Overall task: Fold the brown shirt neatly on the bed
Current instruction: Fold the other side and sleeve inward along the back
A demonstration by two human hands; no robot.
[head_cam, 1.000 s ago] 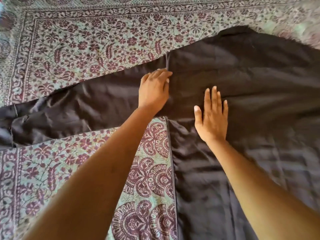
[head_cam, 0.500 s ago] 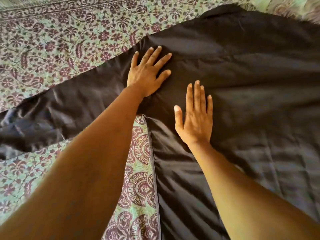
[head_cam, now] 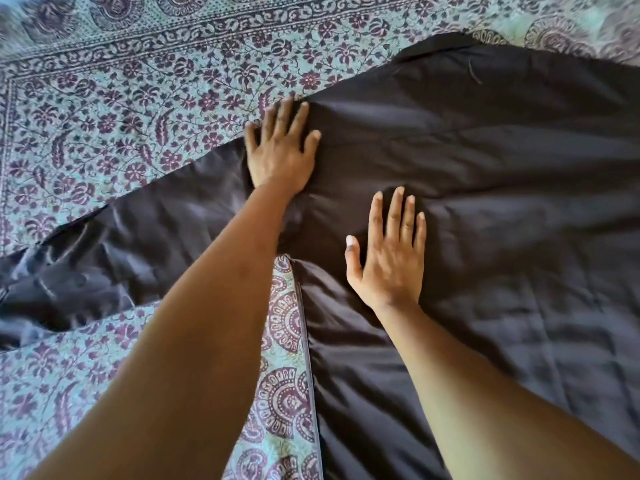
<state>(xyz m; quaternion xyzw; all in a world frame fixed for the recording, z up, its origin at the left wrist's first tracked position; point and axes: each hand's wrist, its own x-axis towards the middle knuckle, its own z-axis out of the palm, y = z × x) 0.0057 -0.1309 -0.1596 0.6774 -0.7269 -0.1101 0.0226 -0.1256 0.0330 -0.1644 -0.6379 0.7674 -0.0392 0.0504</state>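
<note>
A: Position of the garment?

B: Brown shirt (head_cam: 485, 188) spread flat on the bed, over a patterned bedspread (head_cam: 121, 109) in teal and maroon florals. Body of the shirt fills the right half of view. One sleeve (head_cam: 114, 251) runs out to the left, its far end rumpled and bunched near the frame edge.

A: Left hand?

B: Left hand (head_cam: 280, 154), palm down, fingers spread, nothing grasped. Sits where sleeve meets body, along the shirt's upper edge. Fingertips reach the border between cloth and bedspread; whether they lie on the shirt or just past it, cannot tell, that patch is slightly blurred.

A: Right hand?

B: Right hand (head_cam: 389, 254), also flat and slack, fingers together, thumb out to the side. Pressed on the shirt body just right of the side seam (head_cam: 306, 327), nearer the person than the left hand. Holds nothing.

A: The two hands relative to each other?

B: Near, not touching. Both forearms bare, reaching in from the bottom of the frame.

A: Fabric condition?

B: Shallow creases across the lower right; smoother around the palms.
</note>
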